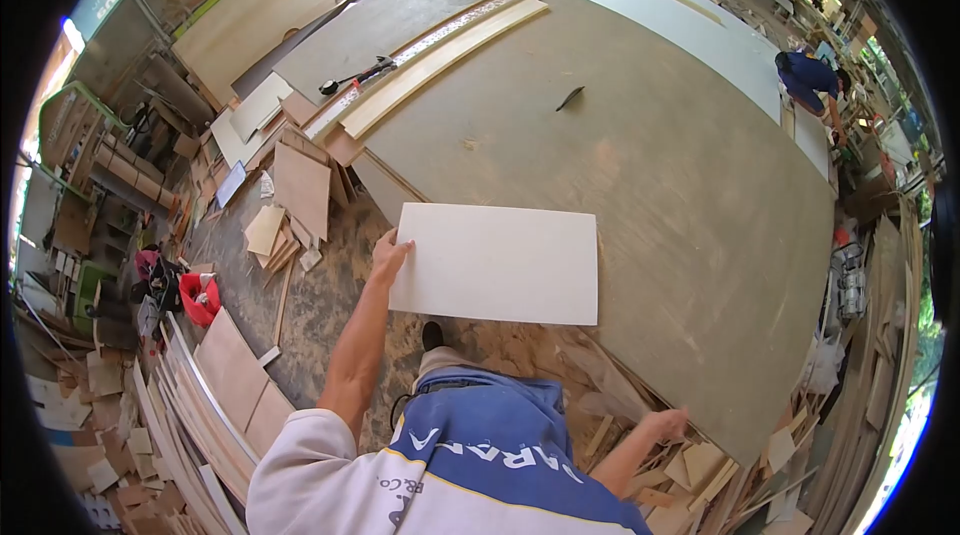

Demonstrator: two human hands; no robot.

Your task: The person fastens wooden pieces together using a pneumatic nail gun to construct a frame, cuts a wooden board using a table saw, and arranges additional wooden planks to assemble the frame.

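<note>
The person's left forearm, bare, reaches out from the body toward half past twelve, the wrist nearly in line with it. The left hand sits near nine o'clock of the view, closed in a grip, its thumb on top and pointing to three o'clock, the other fingers largely hidden. The right forearm angles toward half past one; the right hand, between four and five o'clock, has loosely bent fingers, too small to read closely.

Room right of board, strips beyond
</note>
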